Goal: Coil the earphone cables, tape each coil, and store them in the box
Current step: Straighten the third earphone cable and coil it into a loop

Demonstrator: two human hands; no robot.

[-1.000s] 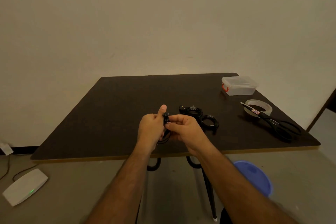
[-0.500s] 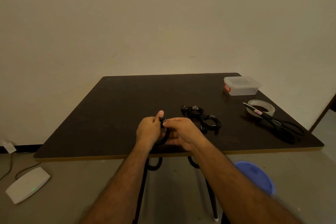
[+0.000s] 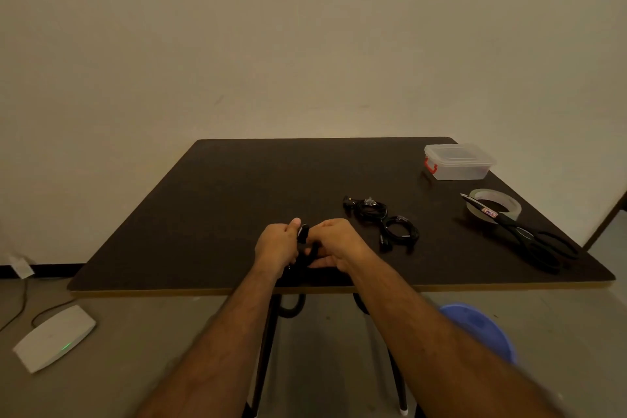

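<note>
Both hands meet just above the near edge of the dark table. My left hand and my right hand pinch a black earphone cable between them; most of it is hidden by the fingers. Two coiled black earphone cables lie to the right: one coil farther back, another coil nearer. A clear lidded box with a red latch stands at the back right corner. In front of it lies a roll of tape, with black scissors resting across it.
A white device with a green light sits on the floor at the left, with a wire leading from it. A blue stool stands under the table's right front. The wall runs close behind the table.
The hands have sunk slightly toward the table's near edge, still working the same cable. The coils, box, tape and scissors lie as before.
</note>
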